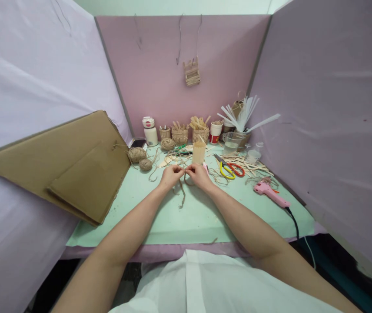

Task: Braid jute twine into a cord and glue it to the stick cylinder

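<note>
Both hands meet over the middle of the pale green tabletop, pinching a brown twine between them. My left hand is closed on it with thumb and fingertips. Close against it, my right hand pinches the same twine. A thicker, braided-looking end hangs down below the fingers onto the table. Just behind my right hand stands a small upright holder of pale wooden sticks. Twine balls lie off to the left of my left hand, loose strands trailing from them.
Scissors with yellow and red handles lie right of my hands, near thin wood strips. A pink glue gun with a black cord rests farther right. Cardboard leans at left. Stick-filled baskets and a white bottle line the back.
</note>
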The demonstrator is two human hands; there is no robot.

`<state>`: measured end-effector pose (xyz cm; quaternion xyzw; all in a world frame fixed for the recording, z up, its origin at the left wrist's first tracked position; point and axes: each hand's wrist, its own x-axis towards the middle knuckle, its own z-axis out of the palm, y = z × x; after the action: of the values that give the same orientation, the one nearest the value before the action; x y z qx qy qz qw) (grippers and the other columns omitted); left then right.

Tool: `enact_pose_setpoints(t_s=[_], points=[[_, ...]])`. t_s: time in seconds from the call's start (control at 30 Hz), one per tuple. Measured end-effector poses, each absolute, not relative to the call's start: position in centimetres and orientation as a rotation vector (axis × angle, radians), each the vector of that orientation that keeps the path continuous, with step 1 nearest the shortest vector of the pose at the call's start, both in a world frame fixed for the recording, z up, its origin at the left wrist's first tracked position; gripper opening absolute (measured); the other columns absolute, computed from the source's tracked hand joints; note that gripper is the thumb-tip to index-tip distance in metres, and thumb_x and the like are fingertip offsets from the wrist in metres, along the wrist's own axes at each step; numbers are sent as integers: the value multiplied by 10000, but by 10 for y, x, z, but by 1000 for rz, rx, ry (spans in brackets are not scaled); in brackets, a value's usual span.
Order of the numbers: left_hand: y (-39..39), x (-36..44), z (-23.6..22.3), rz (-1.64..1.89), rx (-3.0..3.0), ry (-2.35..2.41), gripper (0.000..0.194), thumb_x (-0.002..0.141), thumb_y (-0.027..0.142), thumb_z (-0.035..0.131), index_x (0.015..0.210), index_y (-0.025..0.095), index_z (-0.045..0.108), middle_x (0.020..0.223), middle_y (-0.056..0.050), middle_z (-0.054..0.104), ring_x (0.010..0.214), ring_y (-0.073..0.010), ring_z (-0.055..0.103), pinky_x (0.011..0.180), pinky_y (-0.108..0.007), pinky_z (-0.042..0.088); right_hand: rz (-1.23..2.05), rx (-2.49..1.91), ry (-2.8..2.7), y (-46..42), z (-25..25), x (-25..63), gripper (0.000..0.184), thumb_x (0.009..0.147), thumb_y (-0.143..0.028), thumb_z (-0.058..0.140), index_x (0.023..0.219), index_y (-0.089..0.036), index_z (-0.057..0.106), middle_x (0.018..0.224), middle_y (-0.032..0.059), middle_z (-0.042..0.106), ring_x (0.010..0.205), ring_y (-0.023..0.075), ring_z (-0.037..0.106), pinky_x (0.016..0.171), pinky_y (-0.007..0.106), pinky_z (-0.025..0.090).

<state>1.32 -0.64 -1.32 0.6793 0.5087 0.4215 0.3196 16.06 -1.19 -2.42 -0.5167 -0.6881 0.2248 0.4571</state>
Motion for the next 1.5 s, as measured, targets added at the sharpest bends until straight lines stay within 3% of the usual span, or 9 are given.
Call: enact_pose_setpoints(t_s=[0.2, 0.47, 0.7, 1.0, 1.23, 1.37, 1.5], points=[[-9, 16, -10, 1140, 1617, 1322, 151, 618, 280, 611, 650, 137, 644, 607, -8, 595, 595, -115, 490, 553, -230, 365, 556, -1256, -1690, -14, -23, 160, 91, 768, -219, 570, 730, -180, 644, 739, 24, 605, 760, 160, 545, 741, 289, 403], [-7, 14, -7, 1045, 1032, 1019, 173, 568, 239, 676, 586, 136, 539, 583, 1, 495, 476, -35, 345, 400, -179, 181, 821, -1138, -1562, -13, -18, 158, 138, 728, -287, 576, 726, -163, 638, 722, 17, 632, 708, 139, 542, 698, 268, 409], [-8, 16, -6, 1069, 1052, 954, 191, 605, 249, 685, 708, 148, 560, 723, -9, 565, 480, -24, 393, 383, -158, 183, 1163, -1119, -1334, -18, -11, 157, 255, 679, -400, 616, 783, -168, 637, 744, 13, 629, 584, 96, 458, 497, 207, 320], [-14, 20, -4, 1026, 1170, 892, 206, 643, 264, 649, 803, 167, 563, 887, -58, 641, 507, -52, 500, 375, -172, 162, 1247, -1053, -1233, -19, -10, 160, 326, 656, -471, 654, 785, -175, 614, 764, 10, 624, 680, 114, 522, 513, 192, 328], [-16, 20, -6, 987, 1249, 927, 299, 609, 330, 722, 801, 156, 573, 675, 14, 546, 472, -37, 422, 400, -172, 185, 1213, -1071, -1244, -16, -11, 159, 286, 658, -450, 629, 752, -185, 576, 702, -14, 571, 597, 100, 464, 510, 210, 330], [-14, 21, -8, 1057, 1367, 1051, 241, 631, 333, 692, 742, 152, 577, 516, 54, 449, 433, -53, 371, 418, -198, 225, 1086, -1152, -1298, -15, -14, 157, 259, 689, -433, 576, 745, -181, 576, 684, -4, 562, 610, 110, 454, 522, 218, 335], [-16, 22, -6, 1061, 1496, 1137, 192, 647, 308, 665, 704, 152, 569, 482, 50, 460, 424, -75, 397, 446, -225, 282, 1031, -1178, -1292, -11, -18, 158, 223, 703, -405, 548, 719, -184, 570, 671, -5, 552, 659, 128, 476, 572, 232, 368]])
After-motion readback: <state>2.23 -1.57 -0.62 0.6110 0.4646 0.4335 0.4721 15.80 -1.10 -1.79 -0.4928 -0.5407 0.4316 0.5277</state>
